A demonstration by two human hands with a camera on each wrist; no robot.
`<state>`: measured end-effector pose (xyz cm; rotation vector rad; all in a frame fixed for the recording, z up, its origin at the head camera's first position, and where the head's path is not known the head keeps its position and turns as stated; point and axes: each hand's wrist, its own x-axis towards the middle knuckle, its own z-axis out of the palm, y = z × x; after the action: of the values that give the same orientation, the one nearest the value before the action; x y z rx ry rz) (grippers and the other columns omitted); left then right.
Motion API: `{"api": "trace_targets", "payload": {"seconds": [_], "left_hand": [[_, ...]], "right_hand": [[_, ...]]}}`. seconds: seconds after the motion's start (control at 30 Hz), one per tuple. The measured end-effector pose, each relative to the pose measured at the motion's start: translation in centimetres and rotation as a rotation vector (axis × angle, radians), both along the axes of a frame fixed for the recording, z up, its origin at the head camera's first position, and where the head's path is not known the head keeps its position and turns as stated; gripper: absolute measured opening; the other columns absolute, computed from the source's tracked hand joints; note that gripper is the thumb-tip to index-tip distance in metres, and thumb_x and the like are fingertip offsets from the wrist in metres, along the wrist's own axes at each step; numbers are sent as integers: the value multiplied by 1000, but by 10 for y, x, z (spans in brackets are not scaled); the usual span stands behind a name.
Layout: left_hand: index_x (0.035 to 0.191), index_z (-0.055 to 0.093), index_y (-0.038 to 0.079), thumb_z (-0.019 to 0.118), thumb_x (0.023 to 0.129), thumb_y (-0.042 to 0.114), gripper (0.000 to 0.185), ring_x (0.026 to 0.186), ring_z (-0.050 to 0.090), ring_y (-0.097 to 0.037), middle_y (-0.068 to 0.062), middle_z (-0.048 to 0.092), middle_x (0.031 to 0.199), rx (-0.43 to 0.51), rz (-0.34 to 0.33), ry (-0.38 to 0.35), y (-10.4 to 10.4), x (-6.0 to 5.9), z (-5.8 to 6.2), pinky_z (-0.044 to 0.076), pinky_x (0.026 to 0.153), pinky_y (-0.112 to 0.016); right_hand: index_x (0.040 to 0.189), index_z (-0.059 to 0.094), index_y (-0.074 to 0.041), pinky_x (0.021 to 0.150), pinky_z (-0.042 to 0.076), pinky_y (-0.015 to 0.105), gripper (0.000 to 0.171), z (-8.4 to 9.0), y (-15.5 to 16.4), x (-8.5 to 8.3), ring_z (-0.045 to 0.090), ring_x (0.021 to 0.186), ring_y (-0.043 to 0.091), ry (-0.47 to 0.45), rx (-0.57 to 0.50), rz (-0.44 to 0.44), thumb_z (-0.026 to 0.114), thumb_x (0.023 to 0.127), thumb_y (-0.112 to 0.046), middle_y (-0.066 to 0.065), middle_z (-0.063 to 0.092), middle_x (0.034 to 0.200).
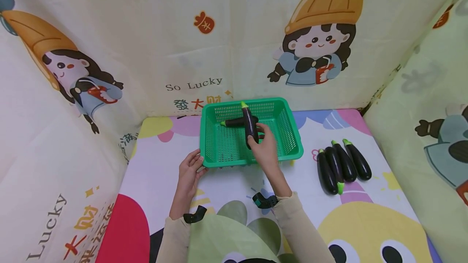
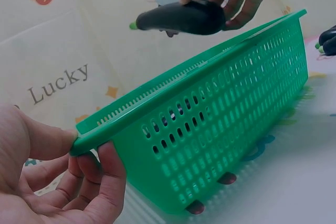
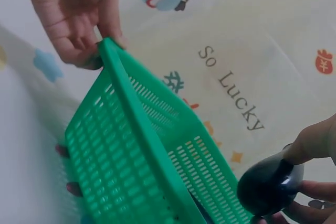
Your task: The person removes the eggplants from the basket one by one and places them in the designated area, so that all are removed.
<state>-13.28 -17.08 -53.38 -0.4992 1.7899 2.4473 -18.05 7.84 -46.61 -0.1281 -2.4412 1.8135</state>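
My right hand [image 1: 266,147] grips a dark eggplant [image 1: 250,124] near its blunt end and holds it above the green plastic basket [image 1: 297,141]. In the left wrist view this eggplant [image 2: 181,18] hangs above the basket's rim, its green stem pointing left. A second eggplant [image 1: 234,122] lies inside the basket toward the back, partly hidden by the held one. At the basket's near left corner, my left hand [image 1: 189,173] pinches the rim between thumb and fingers, as the left wrist view shows up close.
To the right of the basket, several eggplants [image 1: 343,165] lie side by side on the patterned tablecloth [image 1: 161,182]. A cartoon-printed cloth wall [image 1: 252,68] rises just behind the basket, and more cloth walls stand left and right.
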Motion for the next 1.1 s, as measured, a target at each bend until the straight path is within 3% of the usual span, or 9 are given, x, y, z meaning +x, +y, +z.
{"api": "trace_targets", "payload": {"seconds": [0.43, 0.73, 1.1], "left_hand": [[150, 49, 5, 55, 108, 7, 43, 87, 69, -9, -3, 62, 118, -1, 5, -1, 0, 1, 0, 61, 78, -28], [150, 49, 5, 56, 107, 7, 43, 85, 69, -9, -1, 62, 115, 12, 11, 0, 0, 0, -1, 60, 76, -26], [150, 49, 5, 56, 107, 7, 43, 85, 69, -9, -4, 61, 120, 2, 5, -5, 0, -1, 0, 60, 77, -26]], "right_hand": [[142, 56, -6, 81, 48, 38, 49, -3, 23, 13, 58, 109, 29, 194, 76, -115, 73, 97, -13, 13, 60, 137], [141, 57, -3, 77, 52, 46, 51, -9, 39, 23, 58, 105, 30, 296, 140, -155, 76, 94, -12, 18, 60, 129], [141, 58, -4, 74, 46, 29, 53, -21, 69, 33, 56, 102, 28, 312, 202, -245, 77, 92, -9, 22, 58, 129]]}}
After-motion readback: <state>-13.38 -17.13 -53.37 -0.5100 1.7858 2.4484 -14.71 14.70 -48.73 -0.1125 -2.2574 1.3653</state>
